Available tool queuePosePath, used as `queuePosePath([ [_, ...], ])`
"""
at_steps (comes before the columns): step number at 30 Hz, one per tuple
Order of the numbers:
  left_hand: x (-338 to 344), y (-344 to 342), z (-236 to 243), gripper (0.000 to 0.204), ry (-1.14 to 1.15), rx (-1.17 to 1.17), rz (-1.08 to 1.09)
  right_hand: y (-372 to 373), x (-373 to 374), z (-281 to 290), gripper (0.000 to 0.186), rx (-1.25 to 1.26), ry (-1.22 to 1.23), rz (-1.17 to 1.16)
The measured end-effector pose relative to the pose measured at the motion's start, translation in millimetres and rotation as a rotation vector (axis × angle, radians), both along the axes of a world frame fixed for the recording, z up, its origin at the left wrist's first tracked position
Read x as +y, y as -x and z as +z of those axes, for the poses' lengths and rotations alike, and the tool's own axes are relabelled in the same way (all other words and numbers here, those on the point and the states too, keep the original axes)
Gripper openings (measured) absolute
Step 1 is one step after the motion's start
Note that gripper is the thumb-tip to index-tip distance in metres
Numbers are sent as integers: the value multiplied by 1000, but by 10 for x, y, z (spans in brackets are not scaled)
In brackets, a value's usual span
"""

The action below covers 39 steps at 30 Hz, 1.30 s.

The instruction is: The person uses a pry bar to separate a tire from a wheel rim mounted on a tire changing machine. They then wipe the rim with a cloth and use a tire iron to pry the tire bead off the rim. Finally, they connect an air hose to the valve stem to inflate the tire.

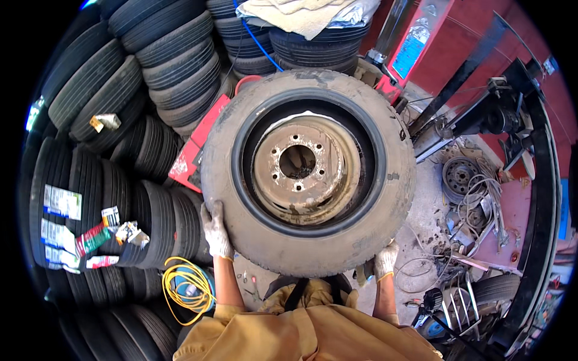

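Observation:
A large dusty black tyre point(235, 162) fills the middle, its sidewall facing up. Through its opening shows a rusty, pale steel wheel rim point(289, 195) with several bolt holes round a centre hole. The rim sits off-centre to the left, with a dark gap along its right side. My left hand point(217, 233), in a white work glove, grips the tyre's lower left edge, fingers along the sidewall. On the lower right edge, my gloved right hand point(386, 260) holds the tyre from the side; its fingertips are partly hidden beneath it.
Stacked tyres point(174, 66) crowd the left and back. A red machine part point(195, 147) shows behind the tyre. At lower left lies a coiled yellow hose point(186, 289). On the right stand a black machine arm point(457, 120), a small steel wheel point(459, 175) and tangled cables point(490, 198).

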<state>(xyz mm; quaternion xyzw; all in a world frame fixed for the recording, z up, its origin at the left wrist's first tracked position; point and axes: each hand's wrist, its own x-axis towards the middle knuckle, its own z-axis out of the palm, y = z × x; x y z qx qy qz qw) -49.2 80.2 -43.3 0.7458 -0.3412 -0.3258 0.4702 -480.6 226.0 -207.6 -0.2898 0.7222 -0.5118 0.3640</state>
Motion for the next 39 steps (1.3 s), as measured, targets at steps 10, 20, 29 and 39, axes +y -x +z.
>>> queuePosePath([
  [10,-1046,90,577,104,-104,-603,-353,-444,-344,317,23,520,-120,-52],
  [20,-1373,-250,452,70,306,-873,-597,-1397,-657,1707,27,1457,20,-405],
  [29,-1691,-253,468,58,191,-1062,-789,-1780,-986,2017,20,1452,106,-142],
  [39,-1708,-245,448,68,96,-1080,-863,-2014,-1011,2238,22,1311,-123,-138],
])
